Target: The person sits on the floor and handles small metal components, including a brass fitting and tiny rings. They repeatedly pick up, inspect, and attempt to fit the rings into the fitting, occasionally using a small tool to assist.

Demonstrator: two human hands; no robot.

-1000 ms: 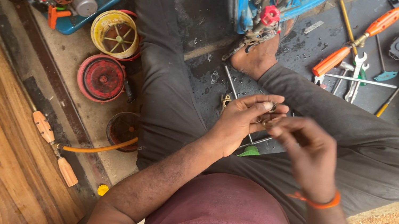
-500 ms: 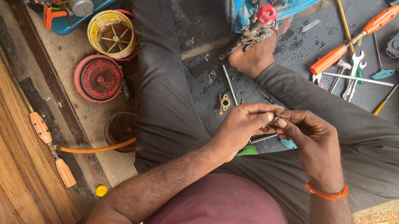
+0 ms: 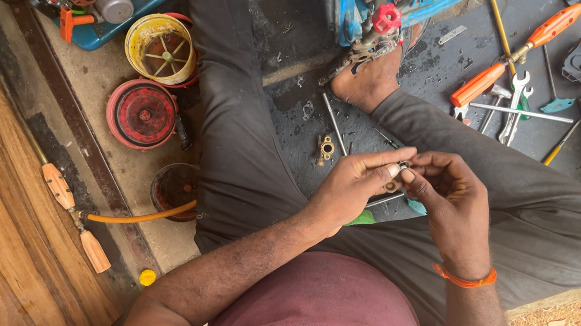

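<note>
Evidently a fitting step was in hand: the left hand [image 3: 353, 189] and right hand [image 3: 449, 201] met fingertip to fingertip above the lap, both pinched shut on a small metal part [image 3: 403, 165]. Seating it would call for fine alignment. A brass fitting [image 3: 326, 148] lay just beside on the floor, spanners [image 3: 516, 95] farther out.

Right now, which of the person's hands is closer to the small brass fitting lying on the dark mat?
Left. The left hand sits just right of the brass fitting; the right hand is farther right, beyond the left, fingertips meeting over a small part.
</note>
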